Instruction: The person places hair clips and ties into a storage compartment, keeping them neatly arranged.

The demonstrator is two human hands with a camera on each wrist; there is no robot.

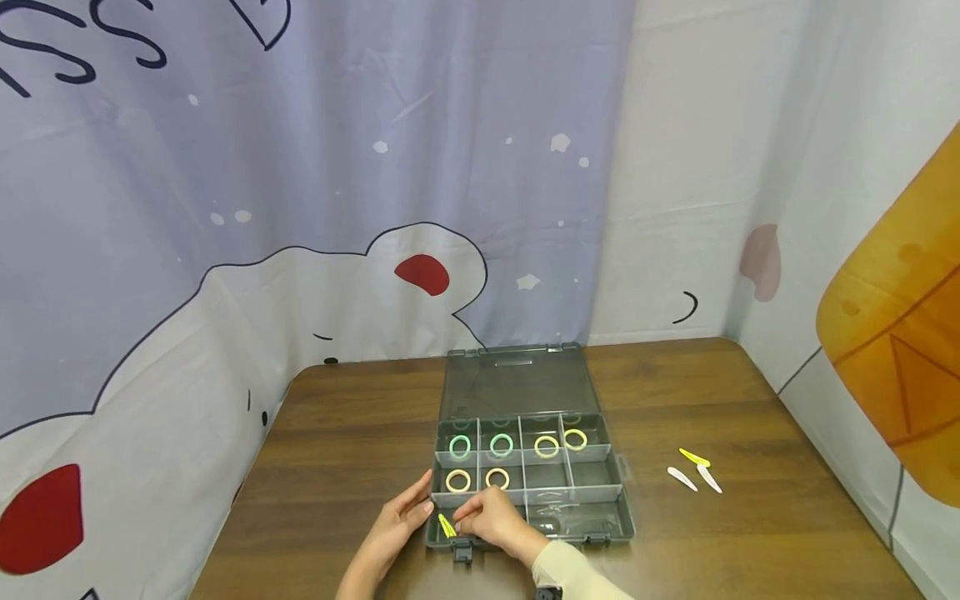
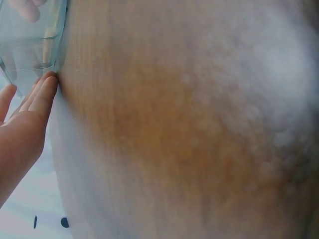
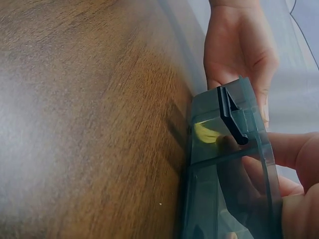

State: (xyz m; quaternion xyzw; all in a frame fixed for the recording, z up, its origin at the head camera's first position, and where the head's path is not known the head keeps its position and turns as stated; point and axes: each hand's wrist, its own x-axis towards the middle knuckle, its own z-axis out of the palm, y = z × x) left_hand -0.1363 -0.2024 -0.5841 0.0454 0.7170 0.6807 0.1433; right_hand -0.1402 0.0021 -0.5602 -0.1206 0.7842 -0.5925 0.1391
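Note:
A grey see-through compartment box point(image 1: 525, 495) stands on the table with its lid point(image 1: 517, 383) folded back. Bent over its front left compartment, my right hand point(image 1: 491, 521) has its fingertips at the end of a yellow hair clip point(image 1: 447, 526) and appears to pinch it. Through the box wall in the right wrist view, a fingertip meets the yellow hair clip point(image 3: 205, 133); the exact contact is blurred. My left hand point(image 1: 393, 521) rests its fairly straight fingers against the box's left side. In the left wrist view those fingers point(image 2: 42, 97) touch the box corner.
Green rings point(image 1: 460, 447), yellow rings point(image 1: 547, 447) and cream rings point(image 1: 458, 481) lie singly in the back and middle compartments. To the right of the box are a yellow clip point(image 1: 694, 457) and two whitish clips point(image 1: 682, 478). A black latch point(image 1: 462, 551) hangs at the box front.

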